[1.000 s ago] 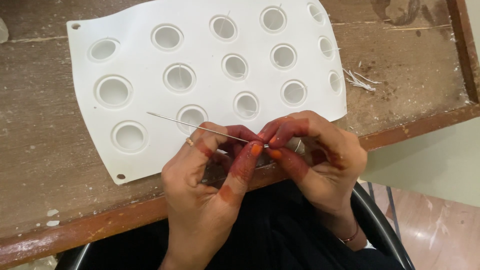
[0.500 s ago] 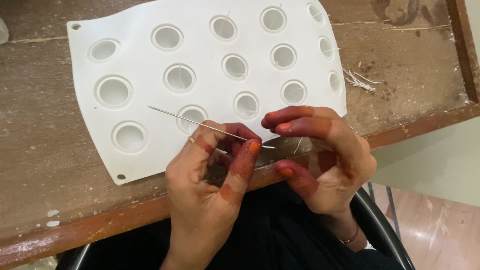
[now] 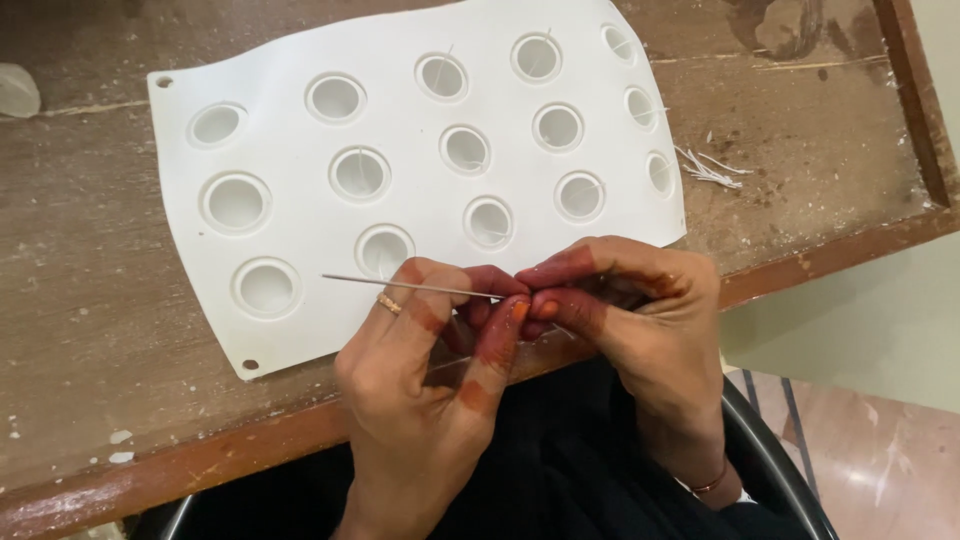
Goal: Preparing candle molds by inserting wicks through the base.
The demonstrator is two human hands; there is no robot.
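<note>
Two hands meet at the long thin steel needle: left hand pinches its right end, right hand fingertips closed tight against that end, contents hidden. Needle lies level over the white silicone mould sheet with round cavities, near its front edge. Likely stiff, light, slippery, sharp; grip mid-shaft. White thread scraps right of mould on worn wooden table.

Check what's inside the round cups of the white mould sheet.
Several cups of the white mould sheet on the right side, such as one cup, show a thin white strand inside. The left cups, like this one, look bare. The hands cover the sheet's near edge, so anything there is hidden.
</note>
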